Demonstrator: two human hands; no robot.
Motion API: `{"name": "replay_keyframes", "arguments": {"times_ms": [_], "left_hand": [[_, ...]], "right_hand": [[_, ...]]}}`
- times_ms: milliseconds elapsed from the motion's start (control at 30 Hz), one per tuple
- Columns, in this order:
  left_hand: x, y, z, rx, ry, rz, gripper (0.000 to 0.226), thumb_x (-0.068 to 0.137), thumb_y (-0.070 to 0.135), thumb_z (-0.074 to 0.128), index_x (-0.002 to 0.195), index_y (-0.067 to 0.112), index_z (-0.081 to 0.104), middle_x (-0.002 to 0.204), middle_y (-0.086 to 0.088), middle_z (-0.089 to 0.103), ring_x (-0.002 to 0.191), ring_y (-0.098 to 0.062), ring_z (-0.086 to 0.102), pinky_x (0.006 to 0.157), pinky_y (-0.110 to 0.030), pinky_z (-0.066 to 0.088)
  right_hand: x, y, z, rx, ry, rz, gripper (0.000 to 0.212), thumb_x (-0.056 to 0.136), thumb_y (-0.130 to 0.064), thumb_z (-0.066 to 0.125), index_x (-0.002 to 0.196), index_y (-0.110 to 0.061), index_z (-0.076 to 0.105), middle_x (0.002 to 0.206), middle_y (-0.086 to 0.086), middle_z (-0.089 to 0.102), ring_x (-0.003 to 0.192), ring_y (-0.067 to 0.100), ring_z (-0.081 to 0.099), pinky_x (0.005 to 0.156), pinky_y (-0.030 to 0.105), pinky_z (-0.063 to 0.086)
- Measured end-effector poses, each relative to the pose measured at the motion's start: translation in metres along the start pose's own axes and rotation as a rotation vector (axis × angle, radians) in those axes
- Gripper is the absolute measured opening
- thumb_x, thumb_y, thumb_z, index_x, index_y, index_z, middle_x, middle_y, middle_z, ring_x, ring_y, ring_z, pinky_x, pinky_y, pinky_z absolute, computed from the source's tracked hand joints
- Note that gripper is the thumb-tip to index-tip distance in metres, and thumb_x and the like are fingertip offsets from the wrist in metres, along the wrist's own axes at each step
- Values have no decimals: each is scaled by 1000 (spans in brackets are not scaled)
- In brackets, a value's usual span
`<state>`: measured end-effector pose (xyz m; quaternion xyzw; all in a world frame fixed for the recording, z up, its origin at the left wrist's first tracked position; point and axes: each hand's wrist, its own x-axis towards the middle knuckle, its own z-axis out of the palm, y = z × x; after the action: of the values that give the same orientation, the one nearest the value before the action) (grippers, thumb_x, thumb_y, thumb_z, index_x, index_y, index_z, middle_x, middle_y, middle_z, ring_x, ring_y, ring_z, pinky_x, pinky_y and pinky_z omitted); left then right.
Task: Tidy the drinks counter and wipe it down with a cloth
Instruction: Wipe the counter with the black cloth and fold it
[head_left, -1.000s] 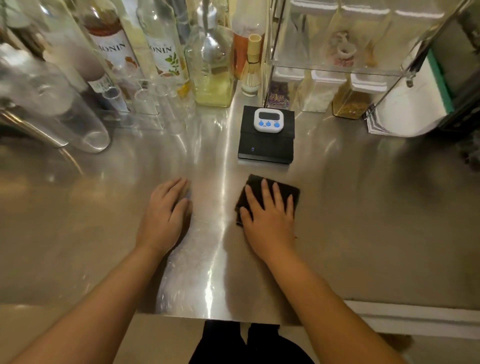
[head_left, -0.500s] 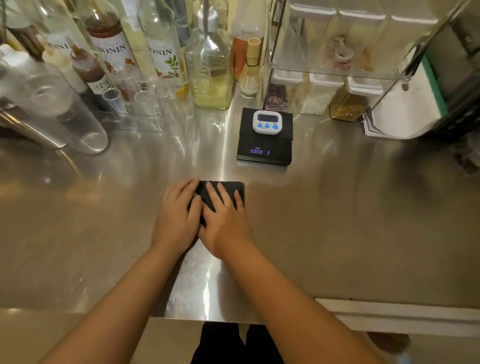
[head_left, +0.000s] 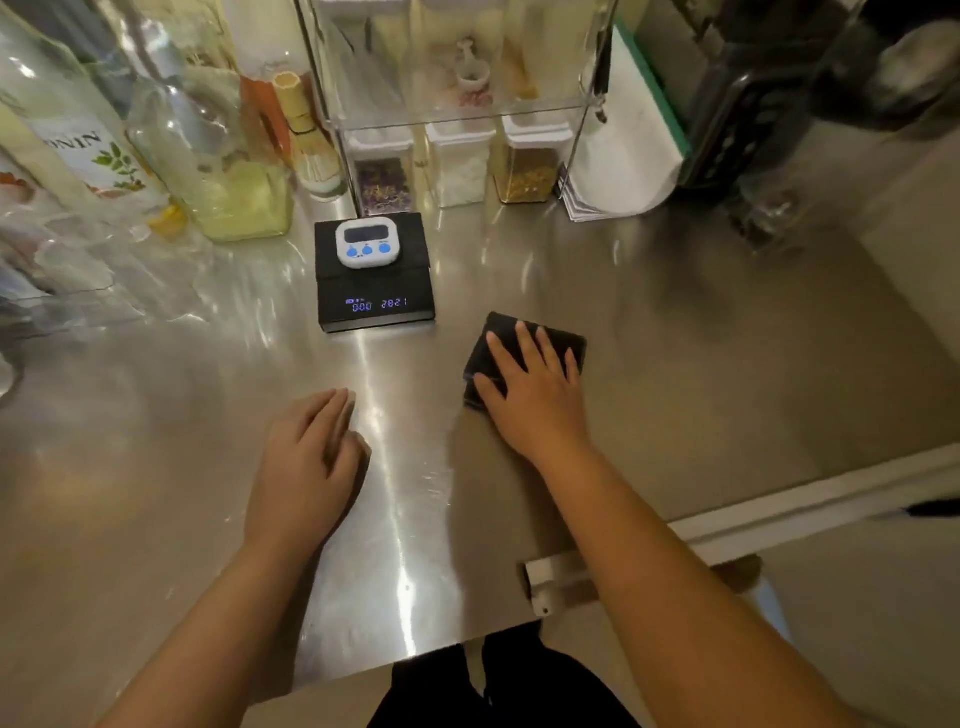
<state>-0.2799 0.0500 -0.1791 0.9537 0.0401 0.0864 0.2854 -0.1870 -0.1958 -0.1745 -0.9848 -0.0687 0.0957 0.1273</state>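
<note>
The right hand (head_left: 535, 400), flat with fingers spread, presses the folded dark cloth (head_left: 483, 358) on the steel counter (head_left: 675, 364), right of centre; the left hand (head_left: 306, 467) rests flat, fingers together. A careless swipe up-left could bump the lit scale (head_left: 374, 296) and topple the timer (head_left: 367, 242) on it.

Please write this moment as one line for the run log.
step: wipe counter | right hand: flat on dark cloth | left hand: rests on counter, holds nothing | scale under timer: apart from cloth

Timer (head_left: 367, 242) on scale (head_left: 375, 291), cloth (head_left: 524, 358) right.
</note>
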Motion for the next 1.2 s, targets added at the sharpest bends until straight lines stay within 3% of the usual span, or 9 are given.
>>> {"name": "replay_keyframes", "arguments": {"times_ms": [267, 533, 700, 867, 967, 1100, 1200], "left_hand": [[-3, 12, -2, -15, 23, -22, 43, 93, 14, 65, 135, 6, 60, 132, -9, 60, 122, -18, 49, 104, -28, 34], [-3, 14, -9, -146, 0, -128, 64, 86, 41, 49, 143, 12, 52, 132, -7, 58, 124, -23, 49, 107, -40, 41], [-2, 6, -11, -262, -11, -160, 71, 85, 40, 50, 151, 17, 38, 133, 6, 52, 124, -10, 47, 102, -29, 36], [4, -4, -17, -259, 49, -169, 48, 103, 16, 45, 151, 15, 39, 135, 2, 53, 125, -20, 49, 105, -33, 36], [1, -8, -27, -266, 63, -193, 48, 104, 17, 42, 152, 19, 37, 129, 10, 50, 122, -11, 47, 106, -32, 37], [-16, -25, -40, -275, 107, -280, 49, 103, 23, 41, 151, 25, 38, 143, 6, 50, 133, -11, 43, 112, -35, 36], [-24, -32, -44, -333, 126, -364, 47, 103, 22, 44, 149, 33, 39, 134, 15, 46, 131, -10, 47, 112, -42, 40]], "right_hand": [[-3, 107, -31, -51, 74, 324, 61, 98, -59, 21, 154, -34, 16, 164, 3, 9, 150, 24, 4, 120, 50, 1], [-3, 107, -33, -57, 53, 332, 61, 98, -57, 24, 154, -33, 17, 164, 5, 8, 150, 26, 3, 120, 52, 1], [-11, 65, -22, -75, -3, 181, 59, 98, -56, 24, 154, -36, 15, 164, 3, 7, 150, 26, 2, 120, 51, -2], [-36, -21, 3, -56, -45, -68, 56, 99, -55, 24, 152, -39, 13, 164, 1, 5, 151, 24, -1, 120, 50, -6], [-51, -73, 19, -45, -119, -220, 56, 99, -56, 22, 152, -42, 7, 164, -2, -3, 150, 21, -8, 119, 49, -9], [-69, -135, 38, -38, -209, -415, 57, 99, -56, 21, 151, -43, 4, 164, -3, -8, 149, 20, -16, 118, 51, -12], [-79, -160, 49, -49, -214, -505, 56, 99, -54, 23, 151, -41, 8, 164, -3, -4, 150, 22, -13, 118, 51, -12]]}}
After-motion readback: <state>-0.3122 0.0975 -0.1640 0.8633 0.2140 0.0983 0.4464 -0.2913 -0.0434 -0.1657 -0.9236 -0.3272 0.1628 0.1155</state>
